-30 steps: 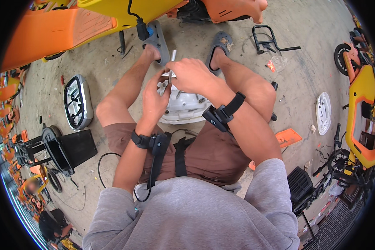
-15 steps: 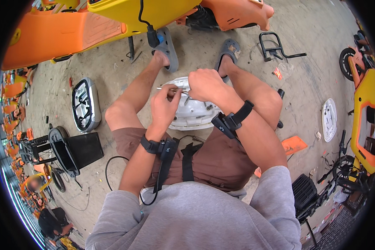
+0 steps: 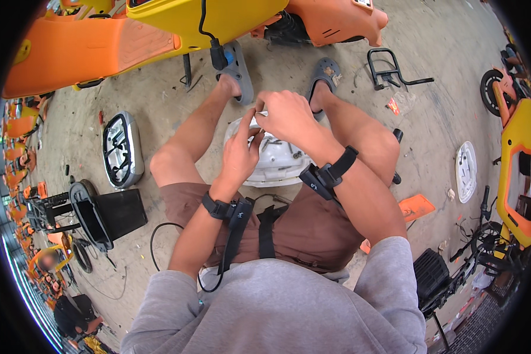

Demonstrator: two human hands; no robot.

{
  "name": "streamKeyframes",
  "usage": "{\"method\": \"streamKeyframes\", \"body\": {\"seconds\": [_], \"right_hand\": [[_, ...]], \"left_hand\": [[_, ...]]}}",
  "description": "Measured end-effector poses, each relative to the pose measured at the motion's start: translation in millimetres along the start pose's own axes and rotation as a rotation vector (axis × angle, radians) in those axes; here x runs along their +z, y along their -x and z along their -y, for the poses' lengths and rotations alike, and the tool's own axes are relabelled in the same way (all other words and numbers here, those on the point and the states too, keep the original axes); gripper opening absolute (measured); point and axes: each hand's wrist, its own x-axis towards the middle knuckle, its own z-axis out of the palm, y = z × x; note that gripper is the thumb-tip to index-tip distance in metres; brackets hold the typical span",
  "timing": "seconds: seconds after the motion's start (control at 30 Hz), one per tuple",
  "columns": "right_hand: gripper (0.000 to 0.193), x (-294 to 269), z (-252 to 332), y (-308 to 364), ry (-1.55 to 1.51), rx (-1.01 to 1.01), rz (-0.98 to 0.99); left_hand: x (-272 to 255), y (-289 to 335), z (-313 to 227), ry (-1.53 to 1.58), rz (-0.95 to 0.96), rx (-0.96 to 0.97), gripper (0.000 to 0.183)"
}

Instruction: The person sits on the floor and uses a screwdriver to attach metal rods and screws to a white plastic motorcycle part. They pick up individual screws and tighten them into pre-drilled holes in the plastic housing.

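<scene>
Above a white plastic panel (image 3: pixel 275 174) between my legs, my two hands meet with fingertips close together. My left hand (image 3: pixel 240 152) has its thumb and fingers bent into a pinch. My right hand (image 3: pixel 287 115) is curled, knuckles up, just over the left fingertips. Whatever sits between the fingers is small and mostly hidden by them. Several small loose metal parts (image 3: pixel 271 144) lie on the panel just below my hands.
An orange and yellow scooter body (image 3: pixel 100 50) stands ahead, a black cable with a plug (image 3: pixel 218 56) hanging from it. Left are a black-and-grey shell (image 3: pixel 121 150) and a black bin (image 3: pixel 118 215). Right lie a black metal bracket (image 3: pixel 389 74) and another white panel (image 3: pixel 466 171).
A thin metal rod seen between my fingers before no longer shows. My right hand has shifted slightly left, and the left fingers now point up toward it, uncovering metal parts on the panel.
</scene>
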Motion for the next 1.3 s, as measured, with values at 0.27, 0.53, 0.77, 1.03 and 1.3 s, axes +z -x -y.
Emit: {"method": "streamKeyframes", "body": {"seconds": [0.27,0.53,0.77,1.03,1.3], "right_hand": [[0.022,8.1,-12.4,1.4,0.327,0.001,0.224],[0.018,-0.5,-12.5,1.6,0.342,-0.006,0.421],[0.017,2.0,-13.1,3.4,0.218,-0.126,0.532],[0.020,8.1,-10.6,2.3,0.159,-0.161,0.169],[0.017,1.8,-5.4,0.9,0.400,-0.049,0.374]], "left_hand": [[-5.1,-2.2,0.0,-0.342,-0.221,0.414,0.012],[5.5,11.9,-5.3,-0.329,-0.097,0.167,0.014],[4.8,6.4,0.2,-0.198,-0.073,0.192,0.022],[1.3,3.1,11.1,-0.175,-0.099,0.154,0.031],[-7.9,-0.3,-10.1,-0.515,-0.249,0.345,0.013]]}}
